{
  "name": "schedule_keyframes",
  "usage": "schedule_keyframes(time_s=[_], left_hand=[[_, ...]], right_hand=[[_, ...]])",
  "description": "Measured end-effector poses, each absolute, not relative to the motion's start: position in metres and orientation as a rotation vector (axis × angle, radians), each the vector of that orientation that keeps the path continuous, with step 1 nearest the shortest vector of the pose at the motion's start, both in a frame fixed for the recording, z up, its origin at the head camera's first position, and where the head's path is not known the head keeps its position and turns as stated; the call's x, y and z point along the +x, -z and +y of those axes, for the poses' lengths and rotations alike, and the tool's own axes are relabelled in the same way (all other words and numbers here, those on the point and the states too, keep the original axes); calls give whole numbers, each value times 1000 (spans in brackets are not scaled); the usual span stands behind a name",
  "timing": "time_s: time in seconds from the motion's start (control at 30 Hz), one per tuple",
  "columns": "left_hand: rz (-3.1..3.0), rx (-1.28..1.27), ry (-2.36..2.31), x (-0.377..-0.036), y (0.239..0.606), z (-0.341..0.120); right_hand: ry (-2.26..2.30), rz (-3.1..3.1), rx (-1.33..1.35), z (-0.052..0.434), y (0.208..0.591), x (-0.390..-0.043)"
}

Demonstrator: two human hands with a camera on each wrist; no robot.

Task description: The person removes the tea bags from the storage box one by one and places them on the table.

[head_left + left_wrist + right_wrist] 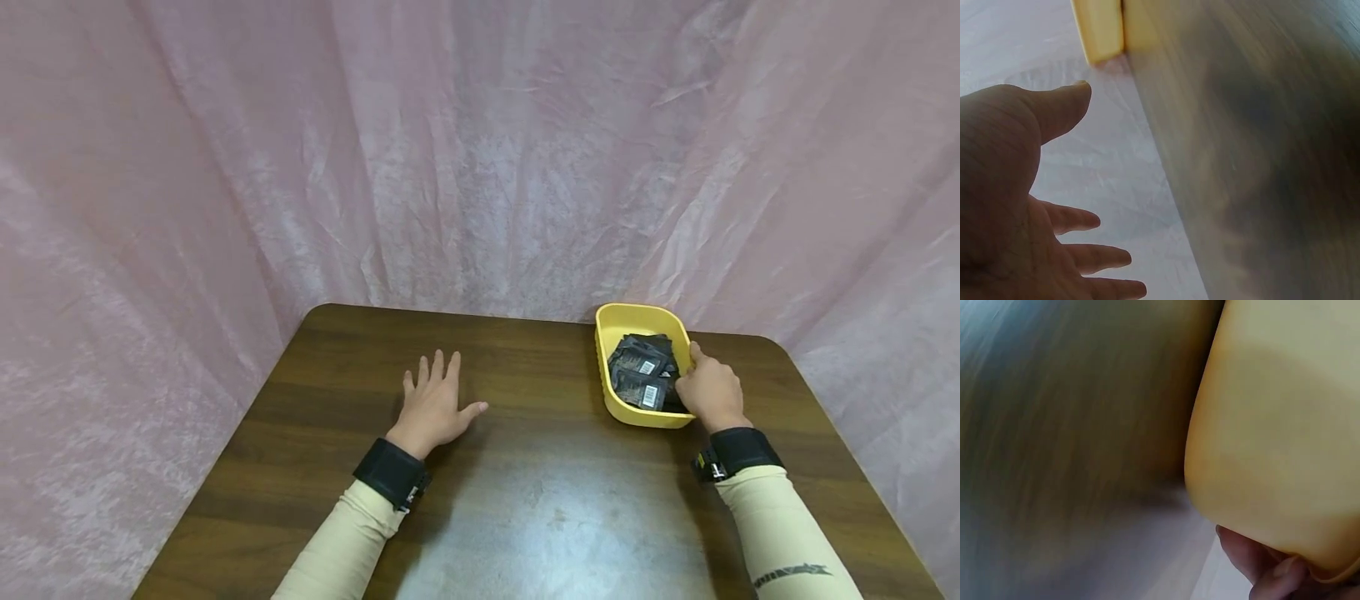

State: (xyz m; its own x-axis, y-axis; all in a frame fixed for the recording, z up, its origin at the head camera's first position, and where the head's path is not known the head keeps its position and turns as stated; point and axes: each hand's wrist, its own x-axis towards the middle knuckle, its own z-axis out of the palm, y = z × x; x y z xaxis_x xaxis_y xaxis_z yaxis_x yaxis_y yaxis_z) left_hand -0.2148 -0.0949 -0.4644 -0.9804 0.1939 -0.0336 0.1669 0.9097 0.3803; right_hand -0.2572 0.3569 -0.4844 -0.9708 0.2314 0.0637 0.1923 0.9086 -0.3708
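Right hand (711, 392): thumb and fingers gripping the right rim of a yellow plastic tub (647, 417), located at the far right of a dark wood-grain table (525, 367). Tub contents: flat black packets (637, 389), overlapping; two white barcode labels visible, finer print too small to read. Left hand (431, 412): fingers spread, over the table, left of the tub. Black wristbands (742, 450), one per wrist. Cream right sleeve (783, 525): dark lettering, illegible. Backdrop: pink velvety curtain (465, 167).
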Motion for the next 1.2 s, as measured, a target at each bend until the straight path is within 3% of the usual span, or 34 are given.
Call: schedule_keyframes(time_s=[0.4,1.0,1.2], left_hand=[[3005,414,-530,-212,463,-71],[3026,1038,-300,-218,442,27],[3052,998,-201,-223,439,61]], right_hand=[[-503,-2968,-222,263,486,-273],[-467,-3003,-234,256,488,-270],[-453,-3016,-224,257,490,-271]])
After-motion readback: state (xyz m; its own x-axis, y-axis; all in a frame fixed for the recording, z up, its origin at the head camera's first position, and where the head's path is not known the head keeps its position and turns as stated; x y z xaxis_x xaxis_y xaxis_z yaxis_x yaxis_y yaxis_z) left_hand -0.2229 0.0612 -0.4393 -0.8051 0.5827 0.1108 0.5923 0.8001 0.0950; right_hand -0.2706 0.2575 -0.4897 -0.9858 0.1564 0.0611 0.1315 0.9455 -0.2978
